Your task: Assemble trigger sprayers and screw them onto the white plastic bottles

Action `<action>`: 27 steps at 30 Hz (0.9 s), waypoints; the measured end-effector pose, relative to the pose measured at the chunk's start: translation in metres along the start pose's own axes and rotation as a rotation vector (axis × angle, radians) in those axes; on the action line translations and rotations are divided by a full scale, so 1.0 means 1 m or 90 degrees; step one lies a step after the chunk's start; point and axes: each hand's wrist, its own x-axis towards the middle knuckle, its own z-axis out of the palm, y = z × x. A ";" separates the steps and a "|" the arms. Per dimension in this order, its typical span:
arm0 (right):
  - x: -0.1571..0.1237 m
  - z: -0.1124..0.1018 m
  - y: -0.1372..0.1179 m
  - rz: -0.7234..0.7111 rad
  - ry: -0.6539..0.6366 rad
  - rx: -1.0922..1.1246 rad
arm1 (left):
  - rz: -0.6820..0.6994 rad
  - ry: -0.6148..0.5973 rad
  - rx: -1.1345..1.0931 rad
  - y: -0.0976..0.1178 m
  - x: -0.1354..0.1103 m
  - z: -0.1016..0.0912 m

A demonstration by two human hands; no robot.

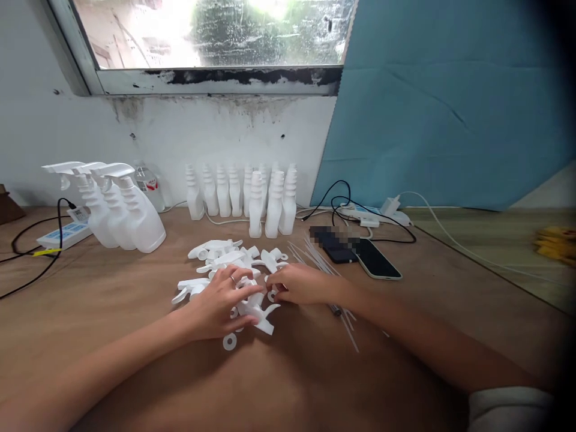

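Note:
White trigger sprayer heads (225, 259) lie in a loose pile mid-table. At the pile's near side, my left hand (220, 303) has its thumb and index finger around one trigger sprayer head (256, 312), which is tilted. The other fingers of that hand arch over the pile. My right hand (299, 283) is at the pile's right edge, its fingers curled down beside a white ring washer (272, 295). What its fingertips pinch, if anything, is hidden. Another ring washer (229, 342) lies flat just below my left hand.
Several white bottles without heads (274, 207) stand along the wall. Three bottles with sprayer heads (144, 222) stand left, near a clear bottle (150, 189) and a power strip (67, 234). Thin white tubes (321, 261) and phones (378, 259) lie right, below cables and another power strip (373, 214).

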 end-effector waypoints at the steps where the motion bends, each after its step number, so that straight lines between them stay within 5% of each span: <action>1: 0.001 0.000 0.001 0.003 0.007 0.007 | -0.001 0.006 -0.008 0.001 0.000 0.001; 13: -0.025 -0.026 -0.033 -0.043 0.154 0.117 | -0.154 0.026 -0.301 0.014 -0.007 0.016; 27: -0.018 0.007 -0.037 -0.235 0.298 -0.070 | -0.223 -0.066 -0.400 0.026 -0.007 0.010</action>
